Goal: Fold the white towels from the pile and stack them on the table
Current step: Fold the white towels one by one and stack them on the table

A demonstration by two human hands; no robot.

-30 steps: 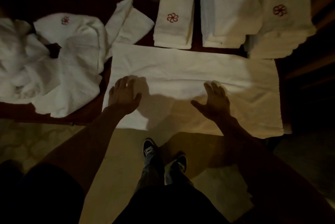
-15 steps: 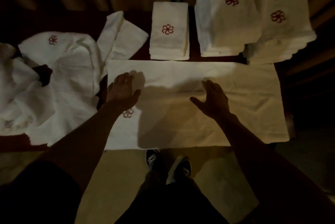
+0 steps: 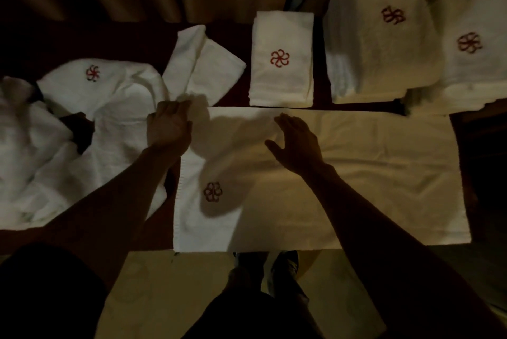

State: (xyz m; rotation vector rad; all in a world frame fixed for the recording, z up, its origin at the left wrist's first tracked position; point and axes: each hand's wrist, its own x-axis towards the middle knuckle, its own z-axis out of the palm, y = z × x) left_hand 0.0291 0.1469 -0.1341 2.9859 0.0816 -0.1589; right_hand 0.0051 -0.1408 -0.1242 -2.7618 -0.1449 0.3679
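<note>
White towel, corner hidden under left hand, pile cropped left

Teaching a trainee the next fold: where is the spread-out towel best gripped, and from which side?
Probably pinch both corners of the short left edge of the spread-out towel, coming from the left: it lies flat, long side left-right, that edge free, left hand at its far corner.
</note>
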